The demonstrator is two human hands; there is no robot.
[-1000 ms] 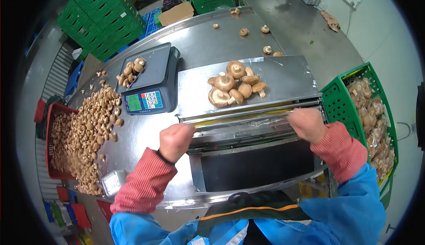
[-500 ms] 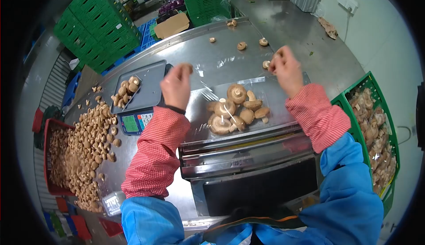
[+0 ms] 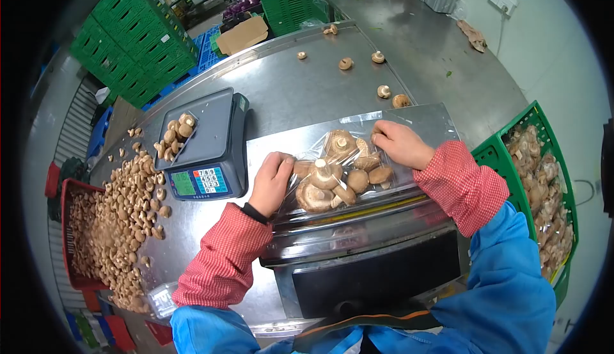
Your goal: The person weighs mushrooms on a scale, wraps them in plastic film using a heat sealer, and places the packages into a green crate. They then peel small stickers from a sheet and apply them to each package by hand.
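A group of brown shiitake mushrooms (image 3: 324, 173) sits on the steel top of a film-wrapping machine (image 3: 358, 242), several with pale stems up. Clear plastic film (image 3: 377, 118) lies over and around them, creased and shiny. At the group's left side, my left hand (image 3: 271, 184) is closed with its fingertips on the film edge. My right hand (image 3: 401, 144) pinches the film at the upper right of the group. Both hands are low, close to the mushrooms.
To the left stands a scale (image 3: 203, 178) with mushrooms on its grey tray (image 3: 211, 120). Beyond it are a loose mushroom heap (image 3: 131, 207) and a red crate (image 3: 69, 239). A green crate (image 3: 534, 210) of wrapped mushrooms is at right. Single mushrooms (image 3: 384, 92) dot the table behind.
Both hands have come down and nearer to me, from above and behind the mushroom group to its sides. The film is now drawn over the mushrooms.
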